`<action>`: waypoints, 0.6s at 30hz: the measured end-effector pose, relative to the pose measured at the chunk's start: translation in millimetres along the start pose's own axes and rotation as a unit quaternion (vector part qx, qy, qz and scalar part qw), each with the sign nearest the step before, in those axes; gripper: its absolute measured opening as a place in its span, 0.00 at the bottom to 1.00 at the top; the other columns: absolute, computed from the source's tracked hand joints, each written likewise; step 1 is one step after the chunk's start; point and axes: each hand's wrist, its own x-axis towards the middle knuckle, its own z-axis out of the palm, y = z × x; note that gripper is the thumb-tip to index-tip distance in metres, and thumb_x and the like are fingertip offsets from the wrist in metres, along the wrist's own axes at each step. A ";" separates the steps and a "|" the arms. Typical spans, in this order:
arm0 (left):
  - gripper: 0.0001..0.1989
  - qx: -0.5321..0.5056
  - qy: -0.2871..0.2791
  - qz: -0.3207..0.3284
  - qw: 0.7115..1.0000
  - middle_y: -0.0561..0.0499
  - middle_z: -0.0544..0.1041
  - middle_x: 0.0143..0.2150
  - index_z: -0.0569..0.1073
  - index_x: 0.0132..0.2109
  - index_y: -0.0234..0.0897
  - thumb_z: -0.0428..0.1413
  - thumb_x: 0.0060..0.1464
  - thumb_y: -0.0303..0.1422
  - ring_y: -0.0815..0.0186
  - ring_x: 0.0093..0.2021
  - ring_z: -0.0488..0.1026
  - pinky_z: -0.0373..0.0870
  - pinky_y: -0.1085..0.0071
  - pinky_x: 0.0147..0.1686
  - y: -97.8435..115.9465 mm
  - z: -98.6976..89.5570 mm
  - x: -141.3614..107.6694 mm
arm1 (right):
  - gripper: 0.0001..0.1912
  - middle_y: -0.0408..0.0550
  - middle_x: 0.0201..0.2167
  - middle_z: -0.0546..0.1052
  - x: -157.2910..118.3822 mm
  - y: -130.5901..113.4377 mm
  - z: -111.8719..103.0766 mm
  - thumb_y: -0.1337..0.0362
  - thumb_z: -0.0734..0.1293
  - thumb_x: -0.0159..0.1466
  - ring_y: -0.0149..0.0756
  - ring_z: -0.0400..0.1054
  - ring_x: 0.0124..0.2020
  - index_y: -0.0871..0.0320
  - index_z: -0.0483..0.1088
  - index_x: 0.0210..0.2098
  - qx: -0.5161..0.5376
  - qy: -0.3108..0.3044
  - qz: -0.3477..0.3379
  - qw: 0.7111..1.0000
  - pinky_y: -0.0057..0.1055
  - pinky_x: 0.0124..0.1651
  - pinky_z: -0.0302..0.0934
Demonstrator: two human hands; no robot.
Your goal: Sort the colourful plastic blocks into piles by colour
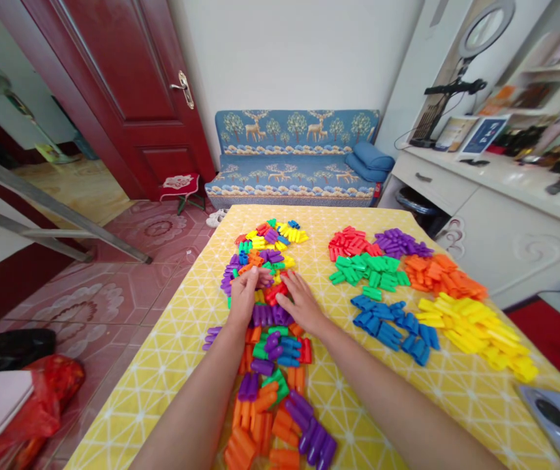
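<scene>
My left hand [248,290] is over a long mixed heap of coloured tube-shaped plastic pieces, its fingers curled inward; what they hold, if anything, is hidden. Beside it, my right hand [304,305] has its thumb and fingers around red plastic pieces [275,292] in the same heap. Just below both hands lies a row of purple pieces [266,316]. Nearer me are orange pieces [260,431], more purple pieces [316,438] and some blue pieces [290,351]. Beyond the hands, yellow pieces [295,233] mix with other colours.
On the right of the yellow tablecloth [162,398] lie single-colour piles: red [351,243], purple [400,243], green [369,272], orange [441,277], blue [392,323] and yellow [476,333]. A grey-blue object [554,418] sits at the right edge. A sofa [294,173] stands beyond.
</scene>
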 end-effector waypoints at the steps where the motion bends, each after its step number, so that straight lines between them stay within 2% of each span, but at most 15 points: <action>1: 0.25 0.004 -0.002 0.002 1.000 0.46 0.81 0.32 0.79 0.37 0.33 0.52 0.56 0.52 0.63 0.32 0.76 0.72 0.69 0.34 0.2 0.6 0.0 | 0.35 0.50 0.70 0.49 -12.1 0.3 -2.7 0.43 0.57 0.65 0.44 0.38 0.71 0.54 0.56 0.66 0.009 -0.014 -0.014 1.000 0.49 0.70 0.37; 6: 0.21 0.022 -0.021 0.018 0.999 0.47 0.81 0.32 0.79 0.35 0.34 0.57 0.53 0.50 0.62 0.33 0.77 0.73 0.66 0.37 0.4 3.0 -0.9 | 0.32 0.51 0.68 0.54 -65.1 -6.5 -13.7 0.45 0.62 0.64 0.46 0.43 0.70 0.52 0.62 0.63 0.055 -0.035 -0.053 0.996 0.51 0.69 0.41; 8: 0.21 0.021 -0.023 0.024 0.999 0.47 0.81 0.33 0.79 0.35 0.34 0.57 0.53 0.49 0.62 0.33 0.76 0.73 0.66 0.37 -0.3 2.7 -0.9 | 0.28 0.51 0.65 0.62 -78.9 -10.7 -16.5 0.47 0.63 0.64 0.46 0.53 0.66 0.52 0.68 0.58 0.110 -0.027 -0.053 0.992 0.49 0.67 0.48; 10: 0.21 0.024 -0.020 0.032 0.999 0.47 0.81 0.33 0.80 0.35 0.35 0.56 0.54 0.49 0.62 0.32 0.76 0.73 0.67 0.35 -1.6 1.8 -0.4 | 0.22 0.51 0.55 0.73 -87.4 -13.3 -18.8 0.48 0.62 0.65 0.44 0.66 0.57 0.53 0.74 0.50 0.185 -0.027 -0.033 0.982 0.46 0.61 0.58; 12: 0.21 0.026 -0.017 0.035 0.999 0.47 0.81 0.32 0.80 0.35 0.35 0.55 0.54 0.49 0.63 0.31 0.76 0.72 0.67 0.33 -2.8 1.1 0.4 | 0.20 0.50 0.44 0.79 -90.2 -13.2 -20.8 0.49 0.61 0.65 0.42 0.73 0.46 0.54 0.77 0.42 0.249 -0.016 0.001 0.968 0.42 0.52 0.66; 14: 0.21 0.027 -0.017 0.031 0.999 0.47 0.81 0.32 0.80 0.36 0.35 0.55 0.55 0.49 0.63 0.31 0.75 0.72 0.68 0.33 -3.6 0.8 1.2 | 0.20 0.50 0.37 0.80 -86.3 -10.7 -22.9 0.49 0.61 0.65 0.41 0.74 0.40 0.57 0.77 0.36 0.272 0.037 0.026 0.961 0.39 0.47 0.67; 16: 0.21 0.027 -0.020 0.026 0.999 0.47 0.81 0.32 0.80 0.36 0.35 0.55 0.55 0.49 0.63 0.31 0.76 0.71 0.68 0.33 -4.0 0.7 1.7 | 0.20 0.51 0.36 0.80 -74.8 -6.4 -24.9 0.50 0.61 0.65 0.41 0.73 0.41 0.58 0.76 0.34 0.255 0.106 0.031 0.961 0.39 0.47 0.67; 18: 0.21 0.028 -0.021 0.025 0.999 0.47 0.81 0.32 0.80 0.37 0.34 0.55 0.55 0.49 0.63 0.31 0.76 0.71 0.68 0.33 -4.3 0.6 1.9 | 0.19 0.53 0.42 0.79 -56.0 -1.0 -25.8 0.50 0.62 0.64 0.42 0.72 0.45 0.59 0.75 0.39 0.218 0.151 0.020 0.964 0.41 0.52 0.65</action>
